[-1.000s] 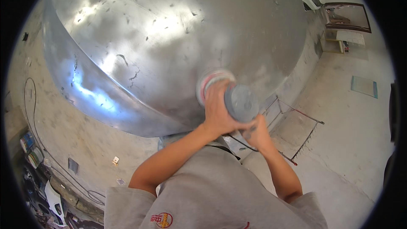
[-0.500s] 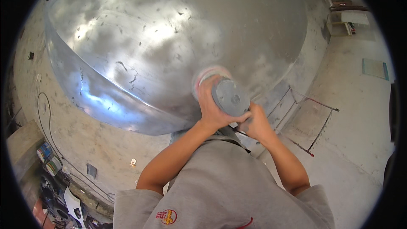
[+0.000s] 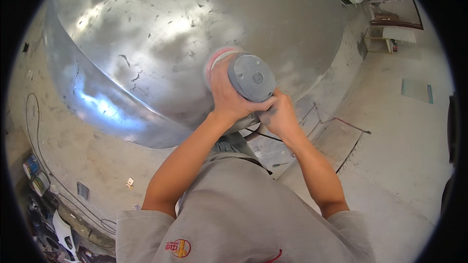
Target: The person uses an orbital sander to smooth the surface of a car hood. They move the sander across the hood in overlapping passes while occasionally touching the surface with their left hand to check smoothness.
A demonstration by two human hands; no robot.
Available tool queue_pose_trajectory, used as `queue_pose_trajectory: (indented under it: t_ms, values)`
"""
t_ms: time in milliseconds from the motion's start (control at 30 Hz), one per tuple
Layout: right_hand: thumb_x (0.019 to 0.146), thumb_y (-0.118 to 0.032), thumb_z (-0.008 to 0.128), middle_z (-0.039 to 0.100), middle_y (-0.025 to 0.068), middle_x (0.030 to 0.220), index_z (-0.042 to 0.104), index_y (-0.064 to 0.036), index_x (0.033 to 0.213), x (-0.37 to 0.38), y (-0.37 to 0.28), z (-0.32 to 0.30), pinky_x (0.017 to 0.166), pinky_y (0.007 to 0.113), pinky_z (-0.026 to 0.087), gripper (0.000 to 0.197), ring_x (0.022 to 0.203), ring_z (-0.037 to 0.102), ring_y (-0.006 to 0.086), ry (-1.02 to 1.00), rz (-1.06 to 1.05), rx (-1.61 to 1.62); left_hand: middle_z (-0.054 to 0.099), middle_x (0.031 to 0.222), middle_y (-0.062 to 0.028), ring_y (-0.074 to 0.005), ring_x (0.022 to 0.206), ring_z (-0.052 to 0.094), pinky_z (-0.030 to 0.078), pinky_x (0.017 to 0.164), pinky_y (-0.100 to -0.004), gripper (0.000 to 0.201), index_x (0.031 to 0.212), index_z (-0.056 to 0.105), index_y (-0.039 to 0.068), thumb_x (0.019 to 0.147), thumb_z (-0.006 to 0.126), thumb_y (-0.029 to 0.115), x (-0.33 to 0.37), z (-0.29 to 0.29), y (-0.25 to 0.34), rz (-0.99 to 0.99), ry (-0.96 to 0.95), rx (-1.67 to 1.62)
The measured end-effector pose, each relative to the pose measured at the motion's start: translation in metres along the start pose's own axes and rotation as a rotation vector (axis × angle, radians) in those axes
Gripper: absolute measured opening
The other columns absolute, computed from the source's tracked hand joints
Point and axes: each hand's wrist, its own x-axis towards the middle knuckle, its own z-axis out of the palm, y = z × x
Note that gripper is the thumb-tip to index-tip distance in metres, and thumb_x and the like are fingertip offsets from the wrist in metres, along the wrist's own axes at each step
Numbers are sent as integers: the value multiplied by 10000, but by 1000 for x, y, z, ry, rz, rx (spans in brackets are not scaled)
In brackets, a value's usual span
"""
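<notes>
left hand (image 3: 227, 90) wraps the sander (image 3: 253, 78); right hand (image 3: 279, 113) curls closed on it at five o'clock; the metal panel (image 3: 287, 29) looks mostly bared, dark marks (image 3: 124, 59) remaining toward ten o'clock

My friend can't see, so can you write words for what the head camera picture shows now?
A person's bare left hand and bare right hand hold a grey, round-topped power tool over a large, curved, silvery metal panel. A pale, stained floor shows around it.
</notes>
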Motion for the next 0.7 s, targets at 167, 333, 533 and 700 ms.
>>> queue_pose_trajectory:
  t_ms: [167, 333, 533, 700]
  values:
    - [739, 37, 730, 775, 200, 929, 682, 58, 1153, 6, -1, -6, 833, 397, 580, 417, 906, 773, 302, 54, -25, 36, 632, 1276, -177, -394, 1245, 588, 419, 1119, -523, 1100, 1355, 582, 37, 496, 1000, 583, 15, 21, -4, 53, 26, 41]
    - [759, 52, 727, 797, 236, 1007, 722, 79, 1096, 5, 7, -8, 846, 376, 587, 338, 958, 795, 326, 57, -82, -10, 634, 1276, -203, -425, 1211, 608, 439, 1095, -548, 1162, 1368, 558, -14, 495, 1006, 606, 11, 24, -2, 33, -8, -4]
    - [677, 85, 705, 785, 243, 1040, 774, 70, 1036, -28, 23, 0, 877, 382, 579, 366, 988, 785, 353, -24, -11, -49, 644, 1304, -197, -419, 1197, 625, 455, 1078, -537, 1145, 1364, 568, -5, 492, 994, 602, -29, 9, 4, 75, 109, 11]
    - [722, 94, 684, 803, 184, 1010, 783, 97, 936, -32, 32, -4, 869, 368, 570, 235, 967, 762, 254, 65, 50, -32, 635, 1310, -192, -404, 1213, 612, 447, 1080, -509, 1105, 1335, 585, -15, 537, 941, 660, -21, 31, 12, 39, -43, -31]
